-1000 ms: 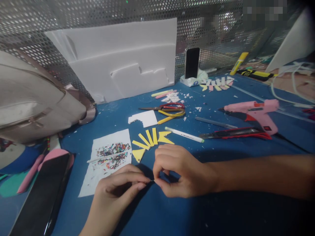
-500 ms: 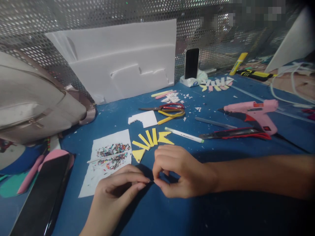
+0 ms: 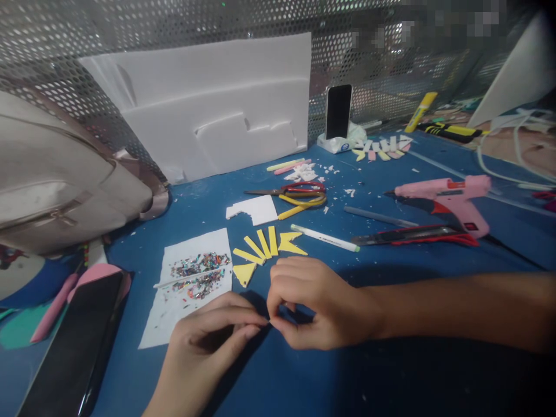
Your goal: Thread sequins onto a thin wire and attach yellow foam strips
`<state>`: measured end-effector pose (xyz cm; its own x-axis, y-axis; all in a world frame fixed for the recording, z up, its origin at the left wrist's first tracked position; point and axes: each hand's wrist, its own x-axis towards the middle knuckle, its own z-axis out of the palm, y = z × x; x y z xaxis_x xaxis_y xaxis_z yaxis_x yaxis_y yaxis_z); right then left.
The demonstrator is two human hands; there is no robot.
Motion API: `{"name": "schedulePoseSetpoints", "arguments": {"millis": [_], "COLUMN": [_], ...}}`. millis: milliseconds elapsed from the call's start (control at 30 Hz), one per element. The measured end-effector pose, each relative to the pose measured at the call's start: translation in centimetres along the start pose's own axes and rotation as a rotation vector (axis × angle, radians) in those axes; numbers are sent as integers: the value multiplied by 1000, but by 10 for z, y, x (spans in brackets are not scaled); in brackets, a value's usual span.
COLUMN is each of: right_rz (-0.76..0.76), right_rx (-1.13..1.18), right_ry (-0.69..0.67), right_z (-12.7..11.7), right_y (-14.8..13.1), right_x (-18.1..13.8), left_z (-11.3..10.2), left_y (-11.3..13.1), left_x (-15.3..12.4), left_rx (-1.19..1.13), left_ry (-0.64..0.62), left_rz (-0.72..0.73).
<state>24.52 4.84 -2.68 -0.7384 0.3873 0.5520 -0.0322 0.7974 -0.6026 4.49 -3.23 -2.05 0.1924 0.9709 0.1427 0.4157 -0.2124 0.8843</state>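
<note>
My left hand (image 3: pixel 208 339) and my right hand (image 3: pixel 315 301) meet over the blue table (image 3: pixel 304 376) near its front edge. Both are pinched, fingertips touching at one spot, on something too small to make out. Just beyond the right hand lie several yellow foam pieces (image 3: pixel 264 246), strips and triangles fanned out. Left of them a white sheet (image 3: pixel 191 278) carries scattered glitter flakes and a thin white stick.
Scissors (image 3: pixel 295 194), a white pen (image 3: pixel 325 238), a red utility knife (image 3: pixel 412 234) and a pink glue gun (image 3: pixel 452 194) lie behind. White foam boards (image 3: pixel 208 104) lean on the mesh wall. A bag (image 3: pixel 65 179) stands left, a dark phone (image 3: pixel 73 347) at the front left, another phone (image 3: pixel 339 110) propped at the back.
Almost nothing differs. My right hand has shifted slightly left toward the left hand's fingertips; the pinch stays as it was.
</note>
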Motion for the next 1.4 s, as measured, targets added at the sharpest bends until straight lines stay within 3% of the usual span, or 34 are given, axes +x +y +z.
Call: {"name": "schedulePoseSetpoints", "arguments": {"millis": [833,1067,1267,1400], "right_rz": [-59,-6,99,127], "right_rx": [-55,11,39,41], "right_ry": [-81,-76,-51,-42], "right_z": [1,-1,-1,-1], "right_y": [1,0,2,3], "right_x": [-2,1,0,1], "left_z": [7,6,11,12], "left_y": [8,5,2,4], "left_x": [-3,-7,-15,-16], "left_rx": [95,123,294,388], "left_ry": [-62,-87,-76,-31], "left_rz": [116,218,557,522]}}
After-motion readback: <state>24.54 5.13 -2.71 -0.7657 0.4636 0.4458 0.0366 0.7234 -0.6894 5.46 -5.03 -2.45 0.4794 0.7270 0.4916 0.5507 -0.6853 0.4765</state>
